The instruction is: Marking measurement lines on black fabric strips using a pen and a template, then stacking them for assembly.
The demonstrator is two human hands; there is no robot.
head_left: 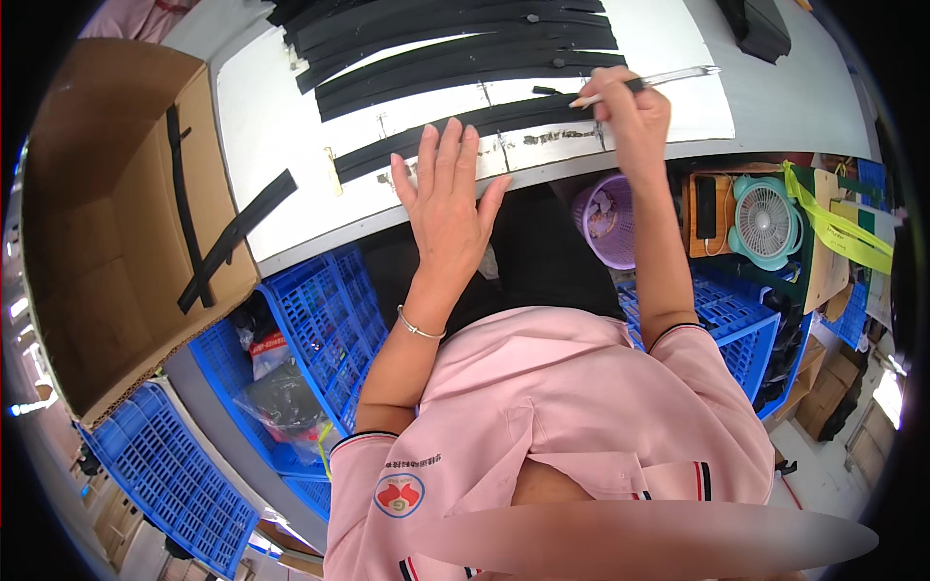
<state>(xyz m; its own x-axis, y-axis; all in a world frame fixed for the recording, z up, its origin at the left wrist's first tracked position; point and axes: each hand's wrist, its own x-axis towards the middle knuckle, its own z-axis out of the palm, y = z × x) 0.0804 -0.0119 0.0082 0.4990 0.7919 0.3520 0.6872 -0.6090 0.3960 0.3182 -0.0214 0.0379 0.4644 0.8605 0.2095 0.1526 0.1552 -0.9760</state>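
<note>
My left hand (448, 194) lies flat with its fingers spread, the fingertips on a black strip (378, 155) that stretches across the white board (281, 136). My right hand (630, 116) is closed around a slim, pen-like tool (683, 75) with a silvery shaft and a dark band. Its pale tip points left and meets or hovers just over the strip's right part; I cannot tell which. Just above the strip lies a small black piece (545, 91). Several more black strips (465, 48) lie side by side farther back. Dark marks show along the board's near edge.
At the left stands an open cardboard box (107, 242) with black strips over its rim. Below the table are blue crates (329, 329), a purple basket (607, 223), a teal fan (765, 222) and a phone (706, 203). A black object (756, 29) sits at the back right.
</note>
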